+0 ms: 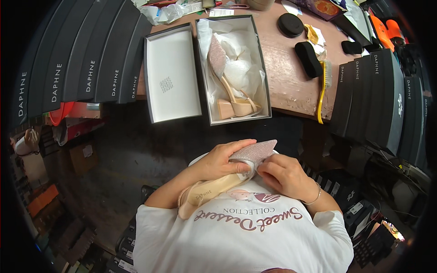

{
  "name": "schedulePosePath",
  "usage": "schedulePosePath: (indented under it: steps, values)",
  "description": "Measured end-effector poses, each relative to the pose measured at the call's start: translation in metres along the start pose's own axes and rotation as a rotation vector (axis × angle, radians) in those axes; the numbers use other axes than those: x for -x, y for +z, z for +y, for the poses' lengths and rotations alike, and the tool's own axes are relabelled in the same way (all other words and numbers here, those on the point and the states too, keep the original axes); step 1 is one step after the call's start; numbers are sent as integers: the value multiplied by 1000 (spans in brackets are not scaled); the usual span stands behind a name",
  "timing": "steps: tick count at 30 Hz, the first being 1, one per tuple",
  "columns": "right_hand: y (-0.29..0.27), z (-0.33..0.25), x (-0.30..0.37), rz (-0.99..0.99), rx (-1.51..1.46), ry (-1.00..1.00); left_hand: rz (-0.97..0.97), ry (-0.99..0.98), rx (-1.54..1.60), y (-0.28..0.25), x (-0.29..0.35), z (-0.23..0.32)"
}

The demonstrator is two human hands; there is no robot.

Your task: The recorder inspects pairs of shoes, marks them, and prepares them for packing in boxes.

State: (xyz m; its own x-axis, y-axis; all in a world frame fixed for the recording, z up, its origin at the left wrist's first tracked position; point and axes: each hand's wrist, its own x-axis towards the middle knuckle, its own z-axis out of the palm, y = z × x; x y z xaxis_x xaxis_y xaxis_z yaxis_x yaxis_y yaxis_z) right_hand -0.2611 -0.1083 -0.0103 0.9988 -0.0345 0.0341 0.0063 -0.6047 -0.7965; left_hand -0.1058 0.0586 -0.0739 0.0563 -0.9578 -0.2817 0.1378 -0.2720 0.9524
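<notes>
A slingback shoe (205, 191) with a pink glittery pointed toe and a beige insole lies across my lap, against my white shirt. My left hand (222, 160) grips it around the front part, thumb at the opening and fingers over the toe. Close against the toe's other side is my right hand (287, 176), its fingers curled into a pinch. Whatever those fingertips hold, if anything, is hidden. Ahead on the table, a matching shoe (220, 57) with a block heel rests in an open shoe box (268, 93), among white tissue paper (241, 75).
Left of the box lies its lid (173, 59), white inside facing up. Dark shoe boxes (98, 59) stand stacked at the left, with more boxes (380, 100) at the right. A yellow-handled brush (323, 93), a black sponge (308, 59) and a round black tin (290, 25) occupy the table's right side.
</notes>
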Motion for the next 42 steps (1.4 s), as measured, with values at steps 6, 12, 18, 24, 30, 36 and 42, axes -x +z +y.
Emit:
schedulePosePath:
  steps: [6, 12, 18, 24, 30, 36, 42]
  values:
    - [2, -1, -11, -7, 55, -34, -24, -58, 17, -1, 1, 5]
    - [-10, -1, 7, -13, -100, 111, -1, 3, -7, -1, -1, 6]
    - [-3, -2, -2, 115, -35, 29, 15, 34, -74, 0, 0, 6]
    - [-1, -4, -5, 69, 97, -22, 9, 8, -38, 1, 1, 2]
    - [9, -2, -9, 92, 67, -37, -23, 7, -18, 1, -1, 6]
    - [11, -5, -6, 47, 73, -5, -27, 26, -62, 3, 0, 1]
    - [4, -4, 5, 22, 7, 17, -26, 25, -55, 2, 0, -2]
